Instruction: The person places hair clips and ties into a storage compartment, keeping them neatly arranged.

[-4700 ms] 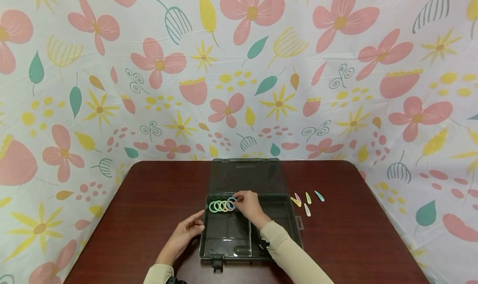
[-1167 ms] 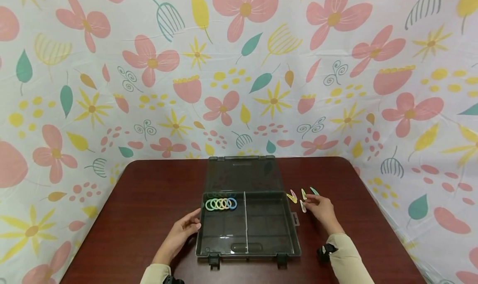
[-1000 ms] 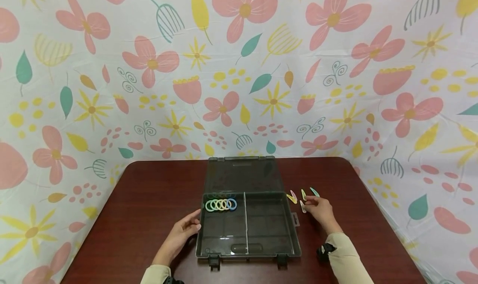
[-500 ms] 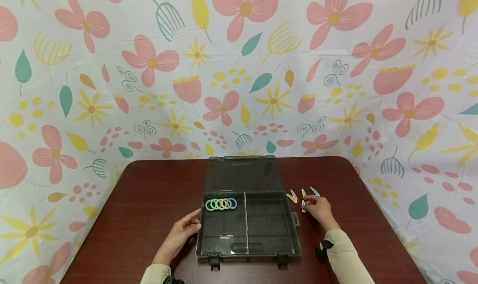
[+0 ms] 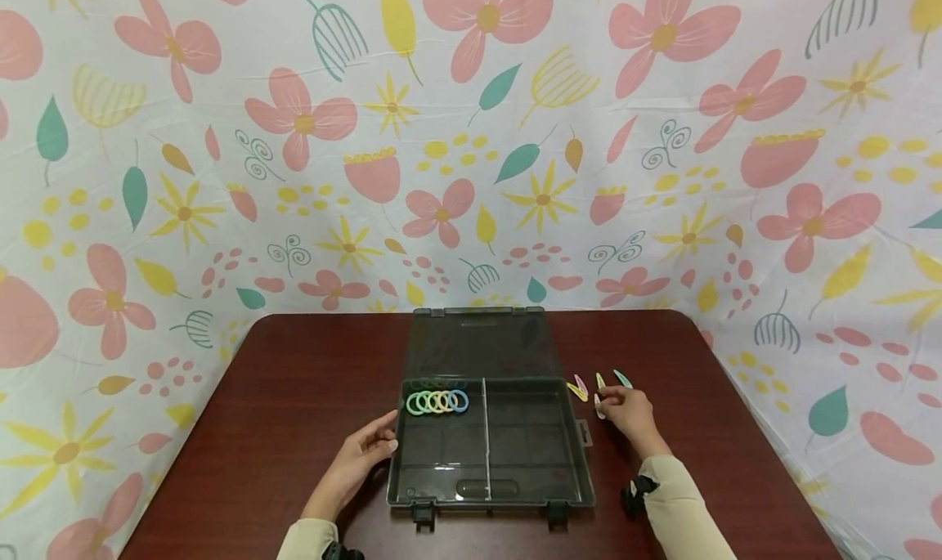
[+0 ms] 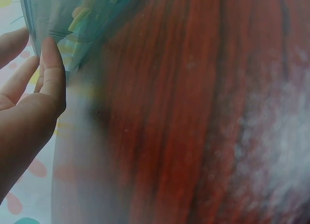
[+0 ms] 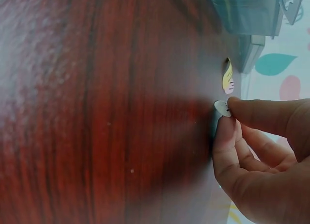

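Observation:
An open, dark see-through plastic case (image 5: pixel 526 486) lies on the table, its lid (image 5: pixel 478 343) folded back. In its left compartment several pastel ring hair ties (image 5: pixel 437 402) overlap in a row. My left hand (image 5: pixel 358 459) touches the case's left wall with its fingertips, the fingers loosely extended in the left wrist view. To the right of the case, my right hand (image 5: pixel 628 414) pinches a whitish snap hair clip (image 7: pixel 223 108) between thumb and finger, low over the table. Close by lie yellow and pink clips (image 5: pixel 579 391), a yellow-green clip (image 5: pixel 599 379) and a teal clip (image 5: pixel 622 378).
A pale divider (image 5: pixel 486 437) splits the case into two compartments. Latches (image 5: pixel 423 516) stick out at its front edge, and a clear tab (image 5: pixel 585 432) juts from its right side. Behind the dark red table (image 5: pixel 316 364) hangs a flower-print cloth (image 5: pixel 471 135).
My right hand has left the blue hair tie in the case, moved right to the clips, and now pinches the whitish one. The left hand stays at the case's left wall.

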Demonstrator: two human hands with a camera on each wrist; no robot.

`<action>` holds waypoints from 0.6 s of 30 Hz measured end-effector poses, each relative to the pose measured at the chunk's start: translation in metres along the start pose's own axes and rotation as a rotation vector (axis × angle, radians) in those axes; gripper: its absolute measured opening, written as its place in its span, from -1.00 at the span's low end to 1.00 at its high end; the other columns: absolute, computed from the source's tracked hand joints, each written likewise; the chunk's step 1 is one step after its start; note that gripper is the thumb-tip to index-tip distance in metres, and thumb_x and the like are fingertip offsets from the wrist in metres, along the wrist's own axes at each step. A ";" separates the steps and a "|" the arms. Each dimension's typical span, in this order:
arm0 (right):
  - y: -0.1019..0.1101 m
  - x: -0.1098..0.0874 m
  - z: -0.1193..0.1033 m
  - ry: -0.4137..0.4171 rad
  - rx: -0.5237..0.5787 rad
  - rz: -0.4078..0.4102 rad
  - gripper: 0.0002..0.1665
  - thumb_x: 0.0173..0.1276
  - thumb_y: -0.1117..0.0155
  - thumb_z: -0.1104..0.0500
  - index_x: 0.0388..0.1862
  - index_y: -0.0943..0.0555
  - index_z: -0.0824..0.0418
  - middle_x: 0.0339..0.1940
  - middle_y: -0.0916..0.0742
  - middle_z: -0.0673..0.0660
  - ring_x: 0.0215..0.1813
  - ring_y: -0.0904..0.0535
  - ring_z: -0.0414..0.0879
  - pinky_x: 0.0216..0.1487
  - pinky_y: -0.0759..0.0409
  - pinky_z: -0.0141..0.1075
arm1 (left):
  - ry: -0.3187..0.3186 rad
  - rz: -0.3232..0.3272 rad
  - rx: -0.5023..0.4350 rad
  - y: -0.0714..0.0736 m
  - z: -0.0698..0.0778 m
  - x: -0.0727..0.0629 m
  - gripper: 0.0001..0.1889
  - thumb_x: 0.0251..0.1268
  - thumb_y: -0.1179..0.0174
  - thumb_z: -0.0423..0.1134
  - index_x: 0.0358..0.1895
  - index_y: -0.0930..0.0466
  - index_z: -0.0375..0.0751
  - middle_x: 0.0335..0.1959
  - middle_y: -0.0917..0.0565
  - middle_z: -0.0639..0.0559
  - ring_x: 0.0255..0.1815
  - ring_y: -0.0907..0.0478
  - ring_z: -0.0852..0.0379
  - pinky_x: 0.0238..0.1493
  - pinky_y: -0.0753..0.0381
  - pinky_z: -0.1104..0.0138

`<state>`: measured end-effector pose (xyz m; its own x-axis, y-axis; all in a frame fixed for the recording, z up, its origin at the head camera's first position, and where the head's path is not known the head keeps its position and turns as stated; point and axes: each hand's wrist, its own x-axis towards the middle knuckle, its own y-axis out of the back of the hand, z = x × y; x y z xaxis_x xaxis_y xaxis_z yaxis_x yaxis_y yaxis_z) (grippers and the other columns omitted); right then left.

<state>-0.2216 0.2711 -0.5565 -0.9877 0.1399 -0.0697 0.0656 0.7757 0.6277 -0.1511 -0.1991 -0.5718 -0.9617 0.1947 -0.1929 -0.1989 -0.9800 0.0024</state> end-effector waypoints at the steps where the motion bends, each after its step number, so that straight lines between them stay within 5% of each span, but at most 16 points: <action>1: 0.000 0.000 0.000 -0.003 0.003 -0.001 -0.64 0.22 -0.33 0.37 -0.01 -0.59 0.51 -0.41 -0.70 0.21 -0.48 -0.48 -0.14 -0.46 -0.44 -0.30 | -0.001 0.001 0.000 0.000 0.000 0.000 -0.39 0.35 -0.19 -0.32 0.44 -0.25 -0.20 -0.06 -0.45 -0.12 -0.05 -0.45 0.09 0.01 -0.54 0.29; 18: 0.010 0.002 -0.012 0.002 0.075 0.008 -0.66 0.32 -0.19 0.38 0.07 -0.58 0.46 -0.34 -0.67 0.22 -0.43 -0.54 -0.12 -0.45 -0.50 -0.30 | -0.011 0.010 -0.009 -0.001 -0.001 0.001 -0.40 0.35 -0.19 -0.33 0.44 -0.25 -0.20 -0.03 -0.45 -0.17 -0.06 -0.47 0.11 0.00 -0.54 0.31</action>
<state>-0.2243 0.2717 -0.5411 -0.9874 0.1450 -0.0630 0.0839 0.8183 0.5686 -0.1516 -0.1982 -0.5730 -0.9656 0.1852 -0.1825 -0.1875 -0.9822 -0.0047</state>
